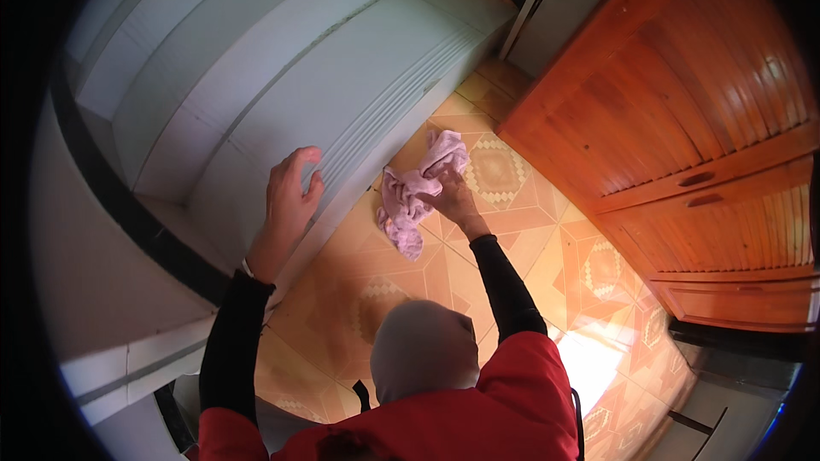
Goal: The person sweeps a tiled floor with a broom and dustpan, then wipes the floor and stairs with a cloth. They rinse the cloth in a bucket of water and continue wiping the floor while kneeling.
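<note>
A crumpled pink cloth hangs bunched from my right hand, whose fingers close on its upper part. The cloth's lower end droops towards the patterned floor tiles; whether it touches them I cannot tell. My left hand holds nothing. Its fingers are bent and the thumb stands apart from them, in front of the grooved edge of the lowest pale stair step. Both forearms wear black sleeves below a red top.
Pale stairs rise at the upper left, with a dark skirting band along their side. A varnished wooden cabinet with louvred doors stands at the right. My grey-clad knee is bent below the hands. Bright sunlight falls on the tiles.
</note>
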Demonstrator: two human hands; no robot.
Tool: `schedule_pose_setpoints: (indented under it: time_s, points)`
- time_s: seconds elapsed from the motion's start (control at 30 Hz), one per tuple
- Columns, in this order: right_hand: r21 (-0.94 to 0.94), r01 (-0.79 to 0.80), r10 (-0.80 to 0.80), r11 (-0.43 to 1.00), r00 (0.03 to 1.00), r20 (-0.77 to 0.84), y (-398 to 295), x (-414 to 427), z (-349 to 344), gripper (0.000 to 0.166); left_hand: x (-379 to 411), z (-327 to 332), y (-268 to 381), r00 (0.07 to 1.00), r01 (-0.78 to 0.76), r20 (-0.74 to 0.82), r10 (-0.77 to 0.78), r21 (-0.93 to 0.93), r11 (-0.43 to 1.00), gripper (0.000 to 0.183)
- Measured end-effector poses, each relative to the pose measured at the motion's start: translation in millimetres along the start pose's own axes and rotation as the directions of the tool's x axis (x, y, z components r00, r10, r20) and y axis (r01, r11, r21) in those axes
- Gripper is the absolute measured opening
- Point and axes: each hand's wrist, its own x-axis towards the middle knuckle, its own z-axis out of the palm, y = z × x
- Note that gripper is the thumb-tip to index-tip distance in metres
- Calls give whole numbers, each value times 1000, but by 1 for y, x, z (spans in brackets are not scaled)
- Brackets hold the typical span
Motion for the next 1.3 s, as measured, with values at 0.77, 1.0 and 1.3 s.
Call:
schedule_pose_setpoints:
  time_s: [0.77, 1.0, 1.3]
  points:
    - [-78, -282, 264, 956, 947, -183, 182, 335, -103, 29, 163, 135, -62, 928, -89, 360, -98, 470, 878, 76]
    - [-374, -258, 148, 891, 943, -298, 198, 367, -121, 23, 163, 134, -65, 927, -89, 361, -99, 469, 879, 80]
    - [-532, 64, -182, 844, 968, -172, 106, 240, -15, 16, 165, 132, -65, 930, -95, 355, -98, 488, 868, 86]
